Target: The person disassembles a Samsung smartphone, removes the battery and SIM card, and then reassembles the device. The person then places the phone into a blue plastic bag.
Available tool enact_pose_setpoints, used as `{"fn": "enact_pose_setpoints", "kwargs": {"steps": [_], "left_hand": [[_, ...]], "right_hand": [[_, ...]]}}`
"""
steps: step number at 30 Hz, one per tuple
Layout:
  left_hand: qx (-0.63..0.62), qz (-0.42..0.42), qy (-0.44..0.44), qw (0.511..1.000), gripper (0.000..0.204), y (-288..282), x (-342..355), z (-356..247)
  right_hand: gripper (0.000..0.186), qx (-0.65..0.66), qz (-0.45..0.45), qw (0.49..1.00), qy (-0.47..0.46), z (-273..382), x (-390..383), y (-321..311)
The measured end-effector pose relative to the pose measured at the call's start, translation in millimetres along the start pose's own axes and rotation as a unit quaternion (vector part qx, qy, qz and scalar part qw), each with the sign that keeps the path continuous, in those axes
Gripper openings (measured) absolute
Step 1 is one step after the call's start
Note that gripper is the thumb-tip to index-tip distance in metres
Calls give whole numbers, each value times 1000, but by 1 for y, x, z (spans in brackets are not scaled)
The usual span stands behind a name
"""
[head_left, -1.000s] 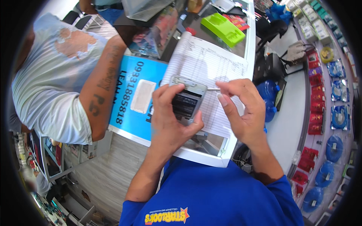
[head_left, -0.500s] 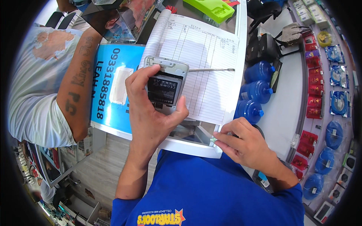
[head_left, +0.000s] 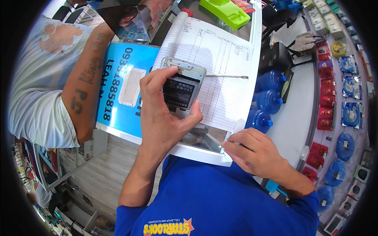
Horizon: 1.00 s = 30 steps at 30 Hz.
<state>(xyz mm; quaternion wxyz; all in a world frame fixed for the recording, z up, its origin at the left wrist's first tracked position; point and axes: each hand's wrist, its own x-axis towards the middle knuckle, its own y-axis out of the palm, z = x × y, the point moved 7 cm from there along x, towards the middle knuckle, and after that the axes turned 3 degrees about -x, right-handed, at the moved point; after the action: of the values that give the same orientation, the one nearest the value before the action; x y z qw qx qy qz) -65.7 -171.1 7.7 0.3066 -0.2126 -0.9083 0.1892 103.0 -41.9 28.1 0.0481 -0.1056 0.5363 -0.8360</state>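
My left hand (head_left: 162, 114) grips a silver phone (head_left: 200, 71) by its edges, thumb on one side and fingers on the other. Its back cover is off, so the black battery (head_left: 178, 93) shows. Beneath the phone lies an open lined notebook (head_left: 226, 96) with handwriting and ruled columns. A thin metal tool (head_left: 232, 76) with a flattened tip rests across the page, its other end hidden behind the phone. At the counter's near right corner, my right hand (head_left: 256, 151) has thumb and fingers pinched together. Whatever sits between those fingertips is too small to name.
A blue printed sheet (head_left: 114, 94) covers the counter's left side, where another person's forearm (head_left: 84, 82) rests. A green plastic holder (head_left: 226, 12) stands at the back. Blue water jugs (head_left: 267, 101) line the right side, before a wall of hanging packages (head_left: 327, 90).
The view has shifted slightly, so the counter sits a little differently in it. My left hand still holds the phone, and the right fingers remain pinched at the corner.
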Motion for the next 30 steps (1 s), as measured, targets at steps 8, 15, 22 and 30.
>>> {"fn": "enact_pose_setpoints", "kwargs": {"steps": [8,15,22,30], "left_hand": [[-8,-5,0,1000,83,0,-1,2],[-3,-5,-19,1000,82,1,-1,1],[-5,-1,-15,1000,83,0,0,0],[-9,6,-26,1000,83,1,-1,1]], "right_hand": [[25,21,1,999,-26,-5,7,6],[15,454,10,846,279,-47,2,23],[10,528,-99,796,280,-55,31,7],[11,64,-147,986,51,-29,123,-65]]}}
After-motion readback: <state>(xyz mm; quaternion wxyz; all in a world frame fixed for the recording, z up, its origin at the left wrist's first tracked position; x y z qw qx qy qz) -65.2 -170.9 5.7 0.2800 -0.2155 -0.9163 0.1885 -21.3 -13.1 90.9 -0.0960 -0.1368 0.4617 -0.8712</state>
